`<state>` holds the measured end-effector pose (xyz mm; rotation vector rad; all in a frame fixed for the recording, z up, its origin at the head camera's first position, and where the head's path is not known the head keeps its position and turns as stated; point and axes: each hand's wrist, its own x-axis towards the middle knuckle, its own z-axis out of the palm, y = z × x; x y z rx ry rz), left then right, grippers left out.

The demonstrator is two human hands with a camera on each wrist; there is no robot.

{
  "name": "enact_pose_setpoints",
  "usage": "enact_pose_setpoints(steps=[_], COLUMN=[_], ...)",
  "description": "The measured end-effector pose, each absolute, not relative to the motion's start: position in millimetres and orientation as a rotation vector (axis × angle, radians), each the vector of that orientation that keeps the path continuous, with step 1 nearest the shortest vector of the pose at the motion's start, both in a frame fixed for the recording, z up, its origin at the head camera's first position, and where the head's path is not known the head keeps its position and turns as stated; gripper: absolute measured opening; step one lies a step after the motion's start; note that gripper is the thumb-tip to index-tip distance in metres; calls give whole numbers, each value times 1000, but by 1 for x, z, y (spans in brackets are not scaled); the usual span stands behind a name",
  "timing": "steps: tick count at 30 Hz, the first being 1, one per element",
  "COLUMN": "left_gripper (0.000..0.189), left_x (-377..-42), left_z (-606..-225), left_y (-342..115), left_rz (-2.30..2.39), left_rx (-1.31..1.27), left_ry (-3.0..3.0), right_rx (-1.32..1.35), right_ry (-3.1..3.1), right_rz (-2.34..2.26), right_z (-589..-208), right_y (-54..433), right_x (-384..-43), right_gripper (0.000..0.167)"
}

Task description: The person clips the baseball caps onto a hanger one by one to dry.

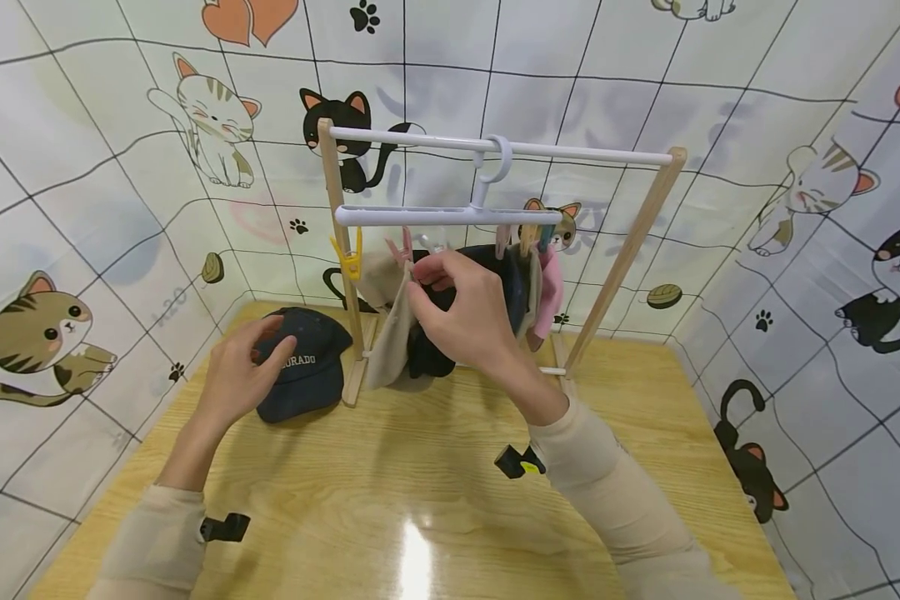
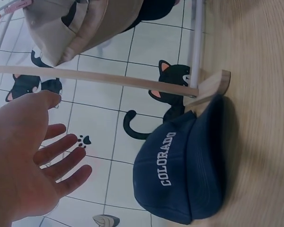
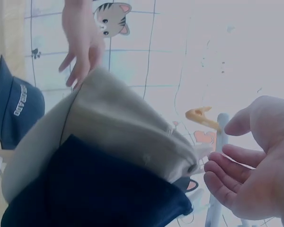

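Note:
My left hand hovers beside a navy baseball cap lettered COLORADO, its fingers spread and holding nothing. The left wrist view shows this hand apart from the cap. At the hanging beige cap, my right hand has thumb and forefinger close to its upper edge, by a pink clip. From the right wrist, a gap shows between the thumb and loosely bent fingers of that hand; the fingertips are near the beige cap. A dark blue cap hangs against it.
A lilac hanger hooks over the white rod of a wooden-legged rack. On it are a yellow clip, more clips on the right and a pink item. Cat-print sheeting surrounds the wooden table.

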<state>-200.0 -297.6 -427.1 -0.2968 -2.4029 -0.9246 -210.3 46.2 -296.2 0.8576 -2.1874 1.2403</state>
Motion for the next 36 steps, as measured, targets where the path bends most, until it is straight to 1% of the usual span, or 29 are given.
enact_pose_setpoints(steps=[7, 13, 25, 36], left_gripper=[49, 51, 58, 65], left_x=[-212, -221, -246, -270], left_z=[-441, -448, -460, -462], left_y=[-308, -316, -329, -339], left_rz=[-921, -960, -922, -814], left_rx=[-292, -274, -213, -152], left_ry=[-2402, -2420, -2563, -2734], right_rx=[929, 969, 989, 987], right_ry=[-2094, -2091, -2261, -2341], right_rz=[1336, 1415, 1562, 1629], right_z=[-295, -296, -287, -286], right_y=[37, 28, 13, 10], right_x=[-203, -200, -195, -199], right_gripper=[30, 35, 62, 71])
